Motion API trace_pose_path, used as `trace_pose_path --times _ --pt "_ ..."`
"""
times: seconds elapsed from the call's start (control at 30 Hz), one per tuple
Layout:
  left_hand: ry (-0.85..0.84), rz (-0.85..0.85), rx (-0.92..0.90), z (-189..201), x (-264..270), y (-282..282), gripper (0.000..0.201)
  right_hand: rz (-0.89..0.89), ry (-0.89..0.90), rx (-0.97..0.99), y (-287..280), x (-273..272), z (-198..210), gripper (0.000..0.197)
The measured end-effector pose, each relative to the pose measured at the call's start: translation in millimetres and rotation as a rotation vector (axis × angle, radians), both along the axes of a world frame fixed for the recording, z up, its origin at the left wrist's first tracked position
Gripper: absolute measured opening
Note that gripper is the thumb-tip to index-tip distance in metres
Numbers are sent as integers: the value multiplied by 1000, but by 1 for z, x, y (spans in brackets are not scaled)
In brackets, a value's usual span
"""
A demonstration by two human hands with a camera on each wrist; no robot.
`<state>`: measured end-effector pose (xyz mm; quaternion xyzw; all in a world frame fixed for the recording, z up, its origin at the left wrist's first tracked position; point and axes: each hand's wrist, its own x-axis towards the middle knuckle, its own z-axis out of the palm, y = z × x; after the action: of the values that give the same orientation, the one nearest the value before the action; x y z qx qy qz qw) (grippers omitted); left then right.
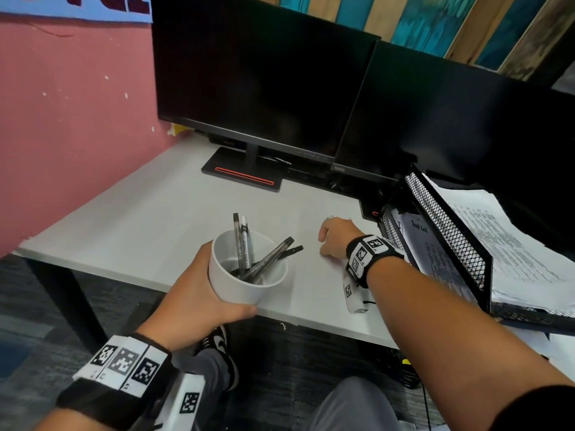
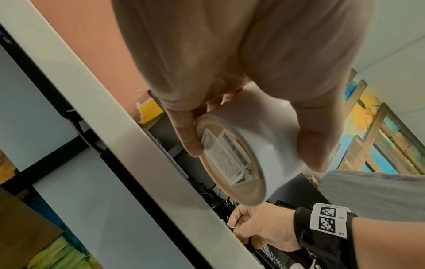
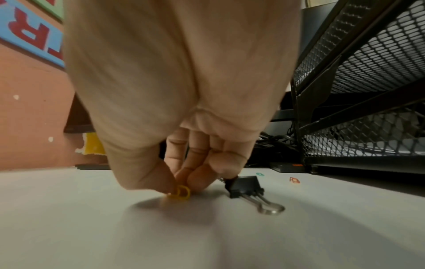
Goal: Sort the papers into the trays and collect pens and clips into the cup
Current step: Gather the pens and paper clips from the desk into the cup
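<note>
My left hand point(image 1: 199, 293) grips a white cup point(image 1: 245, 275) tilted at the desk's front edge; several pens point(image 1: 267, 259) stand in it. From the left wrist view I see the cup's point(image 2: 260, 145) labelled base. My right hand point(image 1: 334, 237) is on the desk beside the mesh tray. In the right wrist view its fingertips point(image 3: 179, 183) pinch a small yellow paper clip point(image 3: 180, 193) on the desk. A black binder clip point(image 3: 250, 189) lies right next to the fingers, with a teal clip point(image 3: 260, 174) and an orange clip point(image 3: 294, 180) farther back.
A black mesh stacked tray point(image 1: 448, 231) holding printed papers point(image 1: 504, 244) stands at the right. Two dark monitors point(image 1: 264, 76) stand along the back of the white desk point(image 1: 149, 194). A pink wall point(image 1: 71, 119) borders the left.
</note>
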<state>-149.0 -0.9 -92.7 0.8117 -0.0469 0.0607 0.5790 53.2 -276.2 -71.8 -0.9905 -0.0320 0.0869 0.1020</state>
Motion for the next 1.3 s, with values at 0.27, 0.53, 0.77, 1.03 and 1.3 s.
trace_pose_path --times 0.27,0.53,0.77,1.03,1.3 --pt "6 4 7 -1 3 2 96 -334 -20 656 -23 19 33 25" --pt "8 17 32 -2 9 5 97 -592 -58 609 -65 42 27 44" --pt "15 29 31 -4 10 8 99 -729 -43 449 -68 37 -4 43" --pt "24 30 18 -4 8 5 97 -496 -29 121 -67 31 -4 33" --pt "16 21 19 -3 4 2 99 -320 177 -91 -59 11 18 18"
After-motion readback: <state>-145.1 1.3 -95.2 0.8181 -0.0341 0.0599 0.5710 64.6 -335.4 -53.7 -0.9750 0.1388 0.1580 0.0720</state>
